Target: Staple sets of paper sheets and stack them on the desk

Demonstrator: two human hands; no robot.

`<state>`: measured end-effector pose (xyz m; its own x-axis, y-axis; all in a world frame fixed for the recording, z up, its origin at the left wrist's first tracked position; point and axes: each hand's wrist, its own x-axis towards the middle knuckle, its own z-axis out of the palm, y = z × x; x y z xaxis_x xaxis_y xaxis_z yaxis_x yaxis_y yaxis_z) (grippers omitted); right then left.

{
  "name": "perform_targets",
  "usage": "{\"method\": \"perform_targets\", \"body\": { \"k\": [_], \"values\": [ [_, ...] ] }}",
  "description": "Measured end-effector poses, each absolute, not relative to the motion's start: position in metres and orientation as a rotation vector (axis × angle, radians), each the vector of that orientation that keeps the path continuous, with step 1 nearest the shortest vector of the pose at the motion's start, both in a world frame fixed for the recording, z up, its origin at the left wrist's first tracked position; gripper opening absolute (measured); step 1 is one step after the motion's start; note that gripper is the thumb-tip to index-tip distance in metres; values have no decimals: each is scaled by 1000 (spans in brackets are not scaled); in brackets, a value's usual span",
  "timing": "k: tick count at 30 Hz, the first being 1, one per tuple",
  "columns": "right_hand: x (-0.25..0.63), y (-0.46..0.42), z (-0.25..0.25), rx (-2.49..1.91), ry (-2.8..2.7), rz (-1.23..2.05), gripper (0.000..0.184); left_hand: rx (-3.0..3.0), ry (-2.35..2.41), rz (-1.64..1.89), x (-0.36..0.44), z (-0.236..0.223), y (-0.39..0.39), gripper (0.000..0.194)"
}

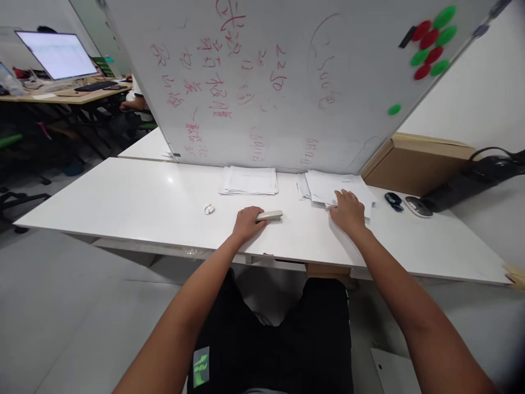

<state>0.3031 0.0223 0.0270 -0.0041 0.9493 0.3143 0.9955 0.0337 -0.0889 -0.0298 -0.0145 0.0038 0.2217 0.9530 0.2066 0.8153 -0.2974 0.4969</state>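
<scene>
My left hand [246,223] is wrapped around a light grey stapler [270,215], which lies level just above or on the white desk, its nose pointing right. My right hand [348,211] is at the near edge of a loose stack of white paper [328,183], fingers bent over the top sheet and thumb by the edge. How many sheets it grips is hidden. Between the hands and the whiteboard lies a neater stack of paper [249,180]. A small white ring-shaped object [209,209] rests to the left of the stapler.
Behind the white desk [135,202] stands a whiteboard [287,120] with red writing and several round magnets. A cardboard box [418,161], a computer mouse [418,206], a small dark object [394,201] and a black bag-like item [463,180] are at the right. A person's arm [134,104] shows beyond, at left.
</scene>
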Motion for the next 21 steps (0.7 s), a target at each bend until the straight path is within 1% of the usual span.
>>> {"method": "perform_targets", "body": {
  "k": [3,6,11,14,15,18,19,21],
  "values": [
    [328,23,15,-2152,-2061,-174,62,2210,1673,699,-29,4,-14,28],
    [330,28,11,-2177,-2081,-132,63,2211,1676,706,-29,5,-14,28],
    [314,38,13,-2089,-2135,-135,61,2212,1687,705,-28,7,-15,28],
    [304,43,16,-2042,-2152,-119,56,2224,1689,717,-28,7,-15,28],
    [300,44,17,-2018,-2141,-103,52,2229,1691,724,-28,7,-15,29],
    [291,47,20,-1952,-2046,-16,33,2242,1691,741,-27,6,-15,29],
    [289,47,21,-1945,-2003,14,29,2244,1690,741,-27,6,-14,28],
    [287,49,25,-1964,-1906,49,33,2246,1683,735,-27,5,-14,26]
  ]
}}
